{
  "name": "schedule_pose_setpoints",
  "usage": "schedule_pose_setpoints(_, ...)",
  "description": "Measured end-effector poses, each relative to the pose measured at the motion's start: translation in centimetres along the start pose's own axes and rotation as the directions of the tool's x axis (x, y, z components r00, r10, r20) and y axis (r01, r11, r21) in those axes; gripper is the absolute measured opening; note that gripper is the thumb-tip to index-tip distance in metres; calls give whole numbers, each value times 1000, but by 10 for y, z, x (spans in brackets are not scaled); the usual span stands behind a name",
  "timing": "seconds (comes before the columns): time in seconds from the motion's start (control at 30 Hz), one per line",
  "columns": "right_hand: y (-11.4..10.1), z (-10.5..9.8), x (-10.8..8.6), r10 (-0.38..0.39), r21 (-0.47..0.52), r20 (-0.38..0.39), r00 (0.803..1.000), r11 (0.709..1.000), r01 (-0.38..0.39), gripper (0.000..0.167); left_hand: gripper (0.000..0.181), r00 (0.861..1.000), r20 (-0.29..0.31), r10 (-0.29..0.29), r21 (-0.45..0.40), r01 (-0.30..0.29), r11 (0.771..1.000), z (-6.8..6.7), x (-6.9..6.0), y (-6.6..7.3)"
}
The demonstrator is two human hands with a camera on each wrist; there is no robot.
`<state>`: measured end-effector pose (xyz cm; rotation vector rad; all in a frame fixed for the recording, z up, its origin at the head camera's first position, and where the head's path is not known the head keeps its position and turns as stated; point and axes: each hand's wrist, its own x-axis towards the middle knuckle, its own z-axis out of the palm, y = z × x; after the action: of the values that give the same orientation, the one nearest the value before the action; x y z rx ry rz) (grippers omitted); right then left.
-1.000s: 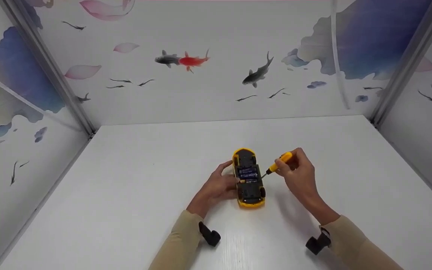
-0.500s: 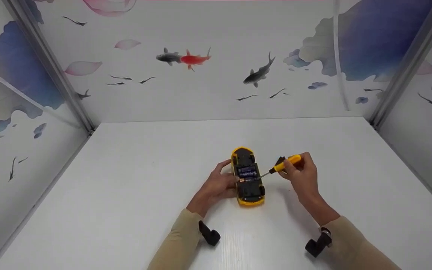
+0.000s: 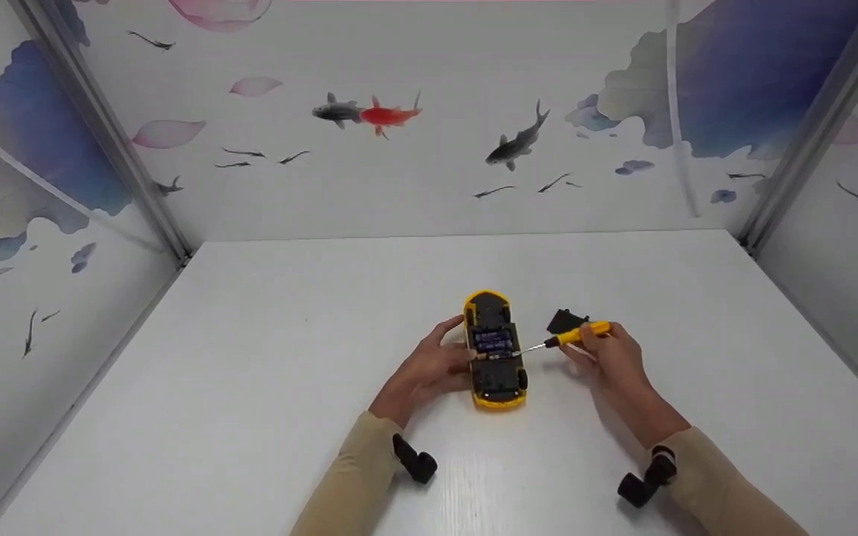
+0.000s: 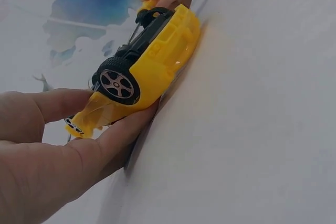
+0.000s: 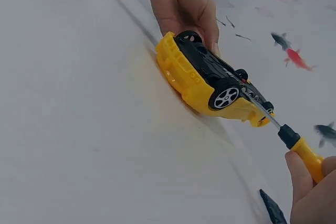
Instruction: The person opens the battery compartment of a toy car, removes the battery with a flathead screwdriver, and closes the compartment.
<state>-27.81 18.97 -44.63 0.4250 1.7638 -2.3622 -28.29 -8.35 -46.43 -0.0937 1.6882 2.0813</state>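
A yellow toy car (image 3: 498,391) lies upside down, its black underside facing up. Blue batteries (image 3: 493,342) show in the opening at the middle of that underside. My left hand (image 3: 433,370) grips the car from its left side, as the left wrist view also shows, with fingers (image 4: 126,129) along the yellow body. In my right hand (image 3: 617,361) is a yellow-handled screwdriver (image 3: 584,333), pinched by the handle. Its metal shaft (image 5: 265,109) slants down to the battery opening, with the tip at the batteries' right end. Just beyond the right hand rests a black plastic piece (image 3: 564,321).
The white tabletop (image 3: 287,335) surrounds the work. A wall printed with fish (image 3: 388,115) rises behind it, with side walls left and right. Each wrist carries a black camera mount (image 3: 418,461).
My right hand has shifted right and slightly nearer, and the screwdriver has tilted flatter, its tip going from the car's edge to the batteries. The black piece has come into sight.
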Motion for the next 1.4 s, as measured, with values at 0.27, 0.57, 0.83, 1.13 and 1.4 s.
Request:
schedule_pose_setpoints(0.27,-23,-14,-9,-105,-40,58,993,993,108,31,80,1000,12,-7,-67,8,998,1,2,-3)
schedule_pose_setpoints(0.57,-38,-34,-2,-120,-150,67,991,980,129,86,81,1000,8,-1,-57,1,998,-1,1,-2)
schedule_pose_setpoints(0.83,-39,-53,13,-71,-252,5,997,965,70,86,81,1000,27,8,-64,-7,998,0,1,-2)
schedule_pose_setpoints(1.13,-47,-71,27,-17,-257,7,1000,966,18,83,81,1000,24,-5,-58,7,998,1,2,-2)
schedule_pose_setpoints(1.4,-62,-72,45,-16,-404,5,1000,915,17,76,80,1000,7,-13,-46,13,999,2,1,0)
